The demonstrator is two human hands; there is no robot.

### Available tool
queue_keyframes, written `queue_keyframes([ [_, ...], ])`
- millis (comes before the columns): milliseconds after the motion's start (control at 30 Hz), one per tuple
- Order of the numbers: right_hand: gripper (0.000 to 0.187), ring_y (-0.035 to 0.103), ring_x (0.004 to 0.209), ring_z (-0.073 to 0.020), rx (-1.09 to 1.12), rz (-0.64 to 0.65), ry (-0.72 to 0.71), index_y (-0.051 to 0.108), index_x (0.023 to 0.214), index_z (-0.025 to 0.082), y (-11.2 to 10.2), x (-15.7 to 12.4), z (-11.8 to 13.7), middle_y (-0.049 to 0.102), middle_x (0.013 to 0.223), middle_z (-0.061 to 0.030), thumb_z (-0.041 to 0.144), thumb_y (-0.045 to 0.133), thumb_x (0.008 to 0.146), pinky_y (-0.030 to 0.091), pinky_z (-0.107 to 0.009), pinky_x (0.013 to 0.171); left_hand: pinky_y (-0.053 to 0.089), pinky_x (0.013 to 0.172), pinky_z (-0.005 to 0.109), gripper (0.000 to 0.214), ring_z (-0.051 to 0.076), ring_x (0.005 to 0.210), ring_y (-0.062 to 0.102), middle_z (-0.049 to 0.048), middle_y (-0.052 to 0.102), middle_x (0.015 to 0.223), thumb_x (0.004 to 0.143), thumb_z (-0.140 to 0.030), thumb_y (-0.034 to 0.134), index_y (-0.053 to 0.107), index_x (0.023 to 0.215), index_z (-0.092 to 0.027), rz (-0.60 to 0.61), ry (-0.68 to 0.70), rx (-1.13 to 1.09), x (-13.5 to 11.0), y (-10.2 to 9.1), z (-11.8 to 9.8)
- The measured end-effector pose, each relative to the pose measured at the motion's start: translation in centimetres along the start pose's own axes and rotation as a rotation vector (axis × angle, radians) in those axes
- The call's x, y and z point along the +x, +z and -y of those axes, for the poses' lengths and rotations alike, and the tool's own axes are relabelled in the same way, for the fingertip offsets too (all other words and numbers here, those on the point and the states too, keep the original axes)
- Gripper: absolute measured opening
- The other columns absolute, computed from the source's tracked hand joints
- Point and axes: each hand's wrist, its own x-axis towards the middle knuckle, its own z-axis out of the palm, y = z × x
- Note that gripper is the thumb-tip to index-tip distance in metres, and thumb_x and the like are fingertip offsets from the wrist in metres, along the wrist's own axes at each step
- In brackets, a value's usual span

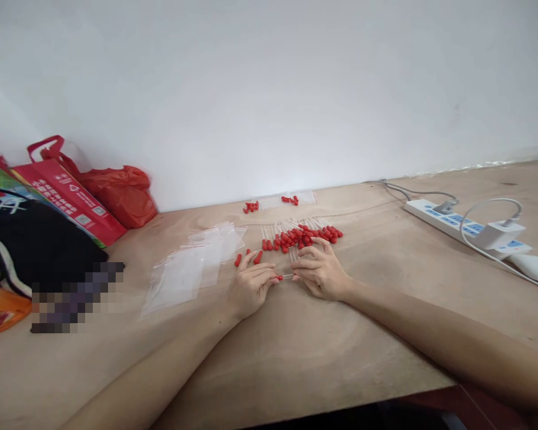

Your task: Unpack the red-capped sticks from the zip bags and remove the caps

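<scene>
Low over the table, a dropper with a red rubber bulb and a thin clear tube lies level between my hands. My left hand pinches it at the bulb end. The fingers of my right hand close on the tube end, and they hide its tip. Just beyond my right hand is a pile of red-bulbed droppers, their clear tubes pointing to the wall. A few loose red bulbs lie by my left fingertips. Clear zip bags overlap to the left of my left hand.
More red-bulbed droppers rest on a clear bag near the wall. On the right sits a white power strip with plugs and cables. Red bags and a black cloth item crowd the left. The wooden table ends at the front.
</scene>
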Motion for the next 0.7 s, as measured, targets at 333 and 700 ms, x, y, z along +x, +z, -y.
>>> queue_keyframes([
  [333,0.025,0.049,0.063,-0.0111,-0.074,0.049,0.356,0.063,0.096,0.021,0.3,-0.8,-0.9,0.061,0.067,-0.0013,0.025,0.041,0.085,0.025,-0.029,0.064,0.049,0.068,0.029,0.021,0.014,0.076,0.055,0.0073,0.052,0.091,0.081,-0.023,0.045,0.062,0.093,-0.017,-0.233,-0.436,0.143,-0.6,-1.8,2.8],
  [700,0.02,0.05,0.061,-0.011,-0.115,0.037,0.439,0.064,0.078,0.019,1.7,-0.1,-0.8,0.062,0.065,-0.0012,0.021,0.045,0.079,0.021,-0.029,0.066,0.047,0.06,0.026,0.019,0.013,0.063,0.054,0.0009,0.058,0.072,0.071,-0.031,0.055,0.056,0.084,-0.017,-0.089,-0.719,0.055,-0.7,-1.9,5.1],
])
